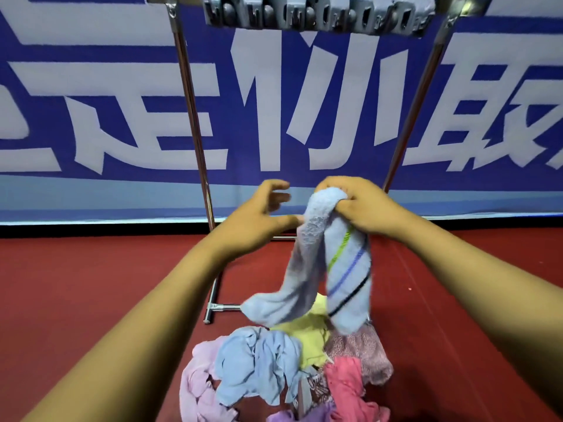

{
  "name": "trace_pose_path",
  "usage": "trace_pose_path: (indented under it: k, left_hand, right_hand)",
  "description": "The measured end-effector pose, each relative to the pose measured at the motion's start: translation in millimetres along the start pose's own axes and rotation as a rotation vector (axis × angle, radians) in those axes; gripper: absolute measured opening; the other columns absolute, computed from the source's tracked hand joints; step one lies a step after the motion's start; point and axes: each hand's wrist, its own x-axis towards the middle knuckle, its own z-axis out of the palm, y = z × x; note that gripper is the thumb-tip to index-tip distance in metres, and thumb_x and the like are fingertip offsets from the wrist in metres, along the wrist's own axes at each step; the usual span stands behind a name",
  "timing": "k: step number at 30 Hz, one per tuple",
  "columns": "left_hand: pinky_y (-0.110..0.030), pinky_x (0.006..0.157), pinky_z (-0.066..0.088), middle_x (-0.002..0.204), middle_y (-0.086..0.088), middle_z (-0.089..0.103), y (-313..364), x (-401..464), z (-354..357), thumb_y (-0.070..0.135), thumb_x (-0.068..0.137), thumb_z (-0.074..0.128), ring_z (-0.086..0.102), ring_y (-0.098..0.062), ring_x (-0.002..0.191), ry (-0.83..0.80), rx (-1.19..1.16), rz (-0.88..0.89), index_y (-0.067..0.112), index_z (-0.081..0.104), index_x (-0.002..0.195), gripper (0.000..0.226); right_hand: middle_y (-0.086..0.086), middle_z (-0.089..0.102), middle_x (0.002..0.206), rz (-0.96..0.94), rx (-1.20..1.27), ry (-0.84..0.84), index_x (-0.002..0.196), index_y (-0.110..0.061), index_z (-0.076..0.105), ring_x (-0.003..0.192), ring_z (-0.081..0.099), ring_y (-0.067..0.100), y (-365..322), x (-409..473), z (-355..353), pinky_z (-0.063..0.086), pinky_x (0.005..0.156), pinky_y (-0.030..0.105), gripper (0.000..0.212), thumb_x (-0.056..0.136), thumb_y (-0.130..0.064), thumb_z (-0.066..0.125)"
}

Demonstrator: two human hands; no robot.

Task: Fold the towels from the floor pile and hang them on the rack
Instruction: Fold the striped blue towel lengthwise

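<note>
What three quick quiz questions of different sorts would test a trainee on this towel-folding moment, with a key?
1. True or false: the right hand grips the light blue striped terry towel.
2. Which holds nothing? A. the left hand B. the right hand
3. Fill in: the crumpled towel pile lies on the red ___, before the metal rack.

Key: 1 true; 2 A; 3 floor.
</note>
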Motion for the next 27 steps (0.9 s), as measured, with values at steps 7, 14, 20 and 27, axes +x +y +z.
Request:
trace_pose_path:
  k: [7,14,20,27]
  left_hand:
    - [-0.019,0.076,0.048,0.109,-0.003,0.062,23,14,29,0.016,0.083,0.069,0.059,-0.012,0.093,0.098,0.158,0.075,0.013,0.052,0.11,0.033]
    - [-0.025,0.075,0.046,0.085,0.006,0.065,34,3,17,0.025,0.089,0.067,0.059,-0.011,0.079,-0.13,0.092,0.105,0.014,0.063,0.094,0.013]
    - [-0.03,0.077,0.044,0.088,-0.001,0.062,27,-8,6,0.032,0.096,0.057,0.057,-0.012,0.081,0.029,-0.233,0.102,0.006,0.061,0.097,0.026]
    - [-0.022,0.081,0.046,0.099,0.006,0.066,13,-19,-10,0.029,0.1,0.047,0.059,-0.005,0.086,0.086,-0.164,-0.009,0.015,0.062,0.109,0.022]
  right_hand:
    - [-0.006,0.064,0.072,-0.023,-0.092,0.015,0.076,-0.025,0.062,0.064,0.052,0.006,-38,9,5,0.041,0.058,0.018,0.023,0.068,-0.004,0.063]
    - [-0.005,0.068,0.078,0.07,0.087,-0.146,0.081,-0.022,0.069,0.068,0.056,0.001,-30,-7,-25,0.043,0.069,0.021,0.006,0.077,-0.022,0.073]
    - [-0.002,0.045,0.059,0.183,0.009,-0.185,0.065,-0.005,0.056,0.054,0.038,0.009,-10,-21,-28,0.029,0.053,0.028,0.043,0.066,-0.038,0.084]
    - [-0.011,0.067,0.093,0.157,0.441,0.091,0.099,-0.016,0.065,0.084,0.06,0.003,-4,-18,-18,0.045,0.078,0.022,0.011,0.089,-0.012,0.063]
